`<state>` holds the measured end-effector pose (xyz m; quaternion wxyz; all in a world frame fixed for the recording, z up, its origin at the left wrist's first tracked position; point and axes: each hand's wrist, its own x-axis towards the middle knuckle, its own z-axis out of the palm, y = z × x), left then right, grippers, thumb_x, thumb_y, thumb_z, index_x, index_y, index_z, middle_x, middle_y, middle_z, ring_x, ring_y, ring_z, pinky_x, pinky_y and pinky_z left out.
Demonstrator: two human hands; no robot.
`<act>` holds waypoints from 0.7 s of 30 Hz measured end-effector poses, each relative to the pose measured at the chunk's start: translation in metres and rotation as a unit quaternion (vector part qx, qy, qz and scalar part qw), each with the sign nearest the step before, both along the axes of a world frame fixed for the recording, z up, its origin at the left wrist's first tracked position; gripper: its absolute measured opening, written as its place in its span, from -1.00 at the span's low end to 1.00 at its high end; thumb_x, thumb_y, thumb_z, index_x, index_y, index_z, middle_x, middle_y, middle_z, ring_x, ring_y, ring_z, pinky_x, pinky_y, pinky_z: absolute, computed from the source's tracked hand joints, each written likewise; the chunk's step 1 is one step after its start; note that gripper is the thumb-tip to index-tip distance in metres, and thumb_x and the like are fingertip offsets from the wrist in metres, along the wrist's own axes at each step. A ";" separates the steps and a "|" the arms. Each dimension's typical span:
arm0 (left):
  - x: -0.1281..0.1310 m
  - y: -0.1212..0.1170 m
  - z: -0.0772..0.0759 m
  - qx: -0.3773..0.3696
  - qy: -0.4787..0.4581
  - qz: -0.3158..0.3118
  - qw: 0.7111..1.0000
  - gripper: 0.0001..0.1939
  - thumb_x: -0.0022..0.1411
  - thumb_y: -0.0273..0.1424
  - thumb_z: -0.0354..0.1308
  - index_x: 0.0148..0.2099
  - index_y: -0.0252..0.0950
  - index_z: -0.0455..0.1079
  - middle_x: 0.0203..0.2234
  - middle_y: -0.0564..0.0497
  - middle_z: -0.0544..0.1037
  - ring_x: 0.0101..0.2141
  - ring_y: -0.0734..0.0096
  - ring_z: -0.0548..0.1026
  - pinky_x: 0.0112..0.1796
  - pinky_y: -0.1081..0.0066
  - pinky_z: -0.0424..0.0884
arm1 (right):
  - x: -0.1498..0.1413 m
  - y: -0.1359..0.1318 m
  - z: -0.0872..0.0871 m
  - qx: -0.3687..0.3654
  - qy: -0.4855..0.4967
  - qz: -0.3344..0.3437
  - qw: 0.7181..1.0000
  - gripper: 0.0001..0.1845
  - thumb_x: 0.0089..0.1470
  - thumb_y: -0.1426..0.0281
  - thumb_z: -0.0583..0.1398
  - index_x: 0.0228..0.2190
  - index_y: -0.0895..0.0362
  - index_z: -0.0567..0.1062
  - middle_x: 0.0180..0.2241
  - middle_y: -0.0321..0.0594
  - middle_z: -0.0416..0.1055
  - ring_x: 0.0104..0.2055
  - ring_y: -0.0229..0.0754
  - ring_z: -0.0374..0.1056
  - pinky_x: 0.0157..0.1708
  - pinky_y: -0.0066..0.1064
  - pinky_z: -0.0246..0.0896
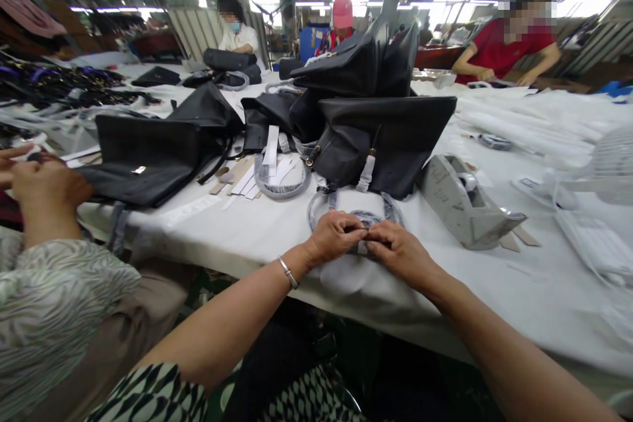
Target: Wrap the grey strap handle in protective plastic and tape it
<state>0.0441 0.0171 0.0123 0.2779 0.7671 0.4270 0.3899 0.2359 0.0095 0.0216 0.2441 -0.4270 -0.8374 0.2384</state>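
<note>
My left hand (336, 236) and my right hand (399, 252) meet over the white-covered table (257, 237), fingertips pinched together on a coiled dark bag strap (356, 212) in transparent plastic. The small item between my fingertips is mostly hidden. Just beyond the coil stands a black leather handbag (386, 145) with a wrapped tassel (366, 175). Another coil of wrapped strap (281, 183) lies to the left among paper strips (242, 178). A black handbag (148, 158) lies flat further left.
A grey tape dispenser (465, 201) stands to my right. White plastic sheeting (524, 122) covers the table's right side, near a white fan (613, 165). A neighbour's hands (44, 181) work at the left. Several people sit across the table among more black bags.
</note>
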 end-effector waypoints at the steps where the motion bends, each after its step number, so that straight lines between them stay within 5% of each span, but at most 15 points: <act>1: 0.000 0.000 -0.001 -0.013 -0.014 -0.005 1.000 -0.89 0.16 -0.44 0.23 -0.39 -0.35 0.53 -0.49 0.01 0.58 -0.43 0.47 0.46 -0.27 0.47 0.30 | 0.000 0.001 0.001 -0.010 0.000 -0.002 1.000 -0.82 0.09 0.40 0.16 -0.30 0.11 0.57 -0.26 -0.19 0.45 -0.16 -0.10 0.33 -0.08 -0.14 0.22; 6: -0.003 0.001 -0.005 -0.031 -0.052 -0.017 0.998 -0.91 0.13 -0.44 0.25 -0.40 -0.37 0.52 -0.48 0.00 0.57 -0.42 0.46 0.47 -0.32 0.50 0.32 | -0.003 0.003 0.009 -0.050 0.002 -0.025 0.998 -0.87 -0.02 0.40 0.20 -0.39 0.13 0.56 -0.36 -0.22 0.45 -0.27 -0.13 0.36 -0.21 -0.21 0.26; 13: -0.009 -0.008 -0.004 0.143 0.107 -0.047 0.983 -0.94 0.16 -0.45 0.21 -0.32 -0.26 0.52 -0.36 0.00 0.62 -0.26 0.36 0.51 -0.07 0.29 0.24 | -0.001 0.005 0.008 -0.064 0.034 -0.025 0.997 -0.88 -0.07 0.40 0.20 -0.43 0.14 0.54 -0.40 -0.28 0.44 -0.33 -0.21 0.37 -0.22 -0.27 0.27; 21: -0.011 -0.012 -0.007 0.268 0.187 -0.103 0.939 -0.77 0.29 -0.46 -0.03 -0.31 -0.30 0.46 -0.27 -0.05 0.60 -0.24 0.38 0.52 -0.17 0.36 0.32 | 0.000 0.003 0.010 -0.072 0.037 -0.021 0.996 -0.86 -0.05 0.41 0.19 -0.39 0.16 0.52 -0.37 -0.24 0.44 -0.35 -0.21 0.36 -0.25 -0.31 0.26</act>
